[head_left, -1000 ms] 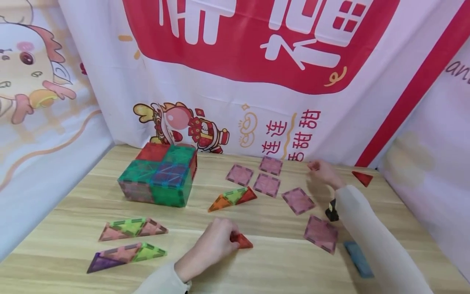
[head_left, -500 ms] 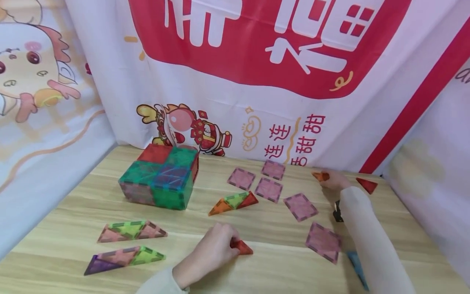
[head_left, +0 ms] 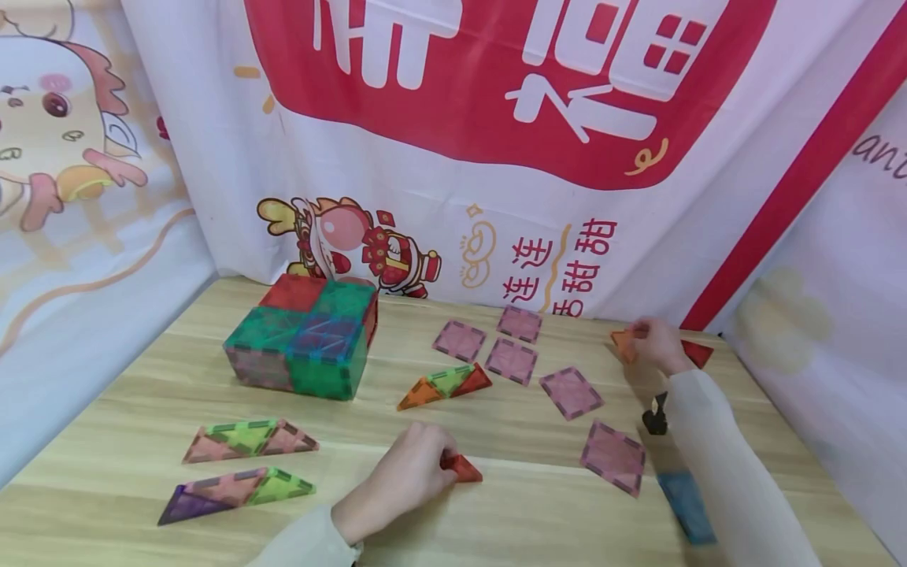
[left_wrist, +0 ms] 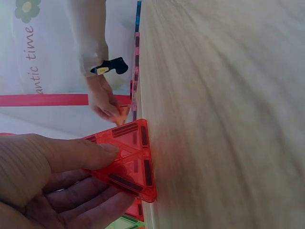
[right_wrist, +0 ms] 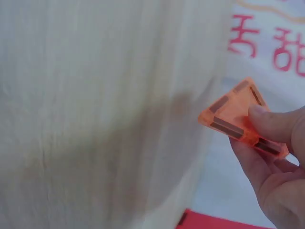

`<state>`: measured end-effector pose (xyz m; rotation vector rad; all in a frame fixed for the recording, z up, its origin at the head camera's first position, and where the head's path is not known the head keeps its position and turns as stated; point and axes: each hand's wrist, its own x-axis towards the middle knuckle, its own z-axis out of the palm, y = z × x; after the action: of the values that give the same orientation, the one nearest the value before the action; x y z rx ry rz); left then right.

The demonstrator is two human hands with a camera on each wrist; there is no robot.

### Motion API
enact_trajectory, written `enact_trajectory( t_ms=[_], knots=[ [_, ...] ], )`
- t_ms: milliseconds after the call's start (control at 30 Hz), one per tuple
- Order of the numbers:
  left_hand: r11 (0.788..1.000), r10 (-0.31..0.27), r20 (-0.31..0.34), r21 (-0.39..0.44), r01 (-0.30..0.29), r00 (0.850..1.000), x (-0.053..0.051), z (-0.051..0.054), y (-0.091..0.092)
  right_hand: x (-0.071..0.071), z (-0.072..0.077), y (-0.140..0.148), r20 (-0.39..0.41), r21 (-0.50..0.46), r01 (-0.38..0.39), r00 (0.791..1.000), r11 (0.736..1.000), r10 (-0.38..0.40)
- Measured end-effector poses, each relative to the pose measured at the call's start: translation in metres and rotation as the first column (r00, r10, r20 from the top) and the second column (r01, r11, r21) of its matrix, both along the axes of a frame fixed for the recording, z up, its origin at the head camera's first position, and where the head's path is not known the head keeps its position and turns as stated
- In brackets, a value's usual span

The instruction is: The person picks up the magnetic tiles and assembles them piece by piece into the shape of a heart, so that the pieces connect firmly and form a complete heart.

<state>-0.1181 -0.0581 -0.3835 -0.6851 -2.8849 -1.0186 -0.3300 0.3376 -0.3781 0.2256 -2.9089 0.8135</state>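
My left hand (head_left: 407, 478) pinches a red triangular tile (head_left: 465, 469) at the front middle of the table. In the left wrist view, the thumb lies on the face of that red tile (left_wrist: 136, 160), whose edge is against or close to the wood. At the back right, my right hand (head_left: 659, 345) holds an orange triangular tile (head_left: 624, 344). The right wrist view shows this orange tile (right_wrist: 240, 112) between thumb and fingers, tilted. Another red triangle (head_left: 697, 353) lies just beyond the right hand, partly covered by it.
A box of green, red and blue tiles (head_left: 327, 335) stands at the back left. Several pink squares (head_left: 512, 361) lie right of the middle, near an orange-green-red strip (head_left: 446, 383). Two triangle strips (head_left: 244, 439) lie front left; a blue tile (head_left: 686, 504) is beside the right sleeve.
The orange tile in my right hand has come into clearer view, and that hand has moved right, nearer the loose red triangle. My left hand keeps its grip at about the same place.
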Motion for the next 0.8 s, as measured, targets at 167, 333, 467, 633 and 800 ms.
enact_trajectory(
  t_ms=[167, 333, 467, 633, 800],
  knots=[
    [1.000, 0.000, 0.025, -0.006, 0.001, 1.000, -0.002, 0.000, 0.000, 0.020, 0.015, -0.015, 0.016, -0.039, 0.022, 1.000, 0.999, -0.021],
    [1.000, 0.001, 0.021, 0.005, -0.001, 1.000, -0.002, 0.000, 0.000, 0.051, 0.028, -0.036, 0.011, -0.099, -0.047, 0.999, 0.994, 0.048],
    [1.000, -0.002, 0.007, 0.002, 0.002, 1.000, -0.003, 0.000, 0.000, 0.079, 0.028, -0.057, -0.030, -0.169, -0.120, 0.993, 0.978, 0.116],
    [1.000, -0.007, -0.003, 0.000, 0.007, 1.000, -0.001, 0.001, -0.002, 0.114, 0.022, -0.088, -0.008, -0.302, -0.236, 0.969, 0.924, 0.245],
    [1.000, -0.016, 0.012, 0.001, 0.016, 1.000, -0.002, 0.001, -0.002, 0.144, 0.019, -0.117, 0.011, -0.383, -0.326, 0.934, 0.865, 0.357]
  ],
)
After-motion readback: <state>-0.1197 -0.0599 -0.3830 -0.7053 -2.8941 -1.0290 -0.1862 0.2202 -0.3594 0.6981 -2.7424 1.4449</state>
